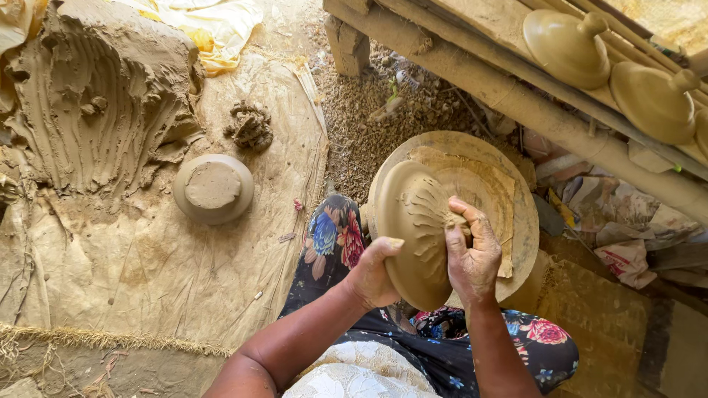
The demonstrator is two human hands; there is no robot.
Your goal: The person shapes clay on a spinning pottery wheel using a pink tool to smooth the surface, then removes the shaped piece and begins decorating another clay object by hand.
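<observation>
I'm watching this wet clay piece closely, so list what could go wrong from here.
1. The right hand presses fingers into the soft domed tan clay lid; pushing too hard could dent or tear it.
2. The left hand steadies only the rim, so the lid may slip off the round wooden board.

A pottery workshop, floor level: a big finger-gouged clay heap [96, 103] at the mud-caked sheet's [147, 273] far left corner, a clay-filled bowl [213, 189] mid-sheet, knobbed clay lids [568, 46] drying along the wooden rack [509, 96]
</observation>
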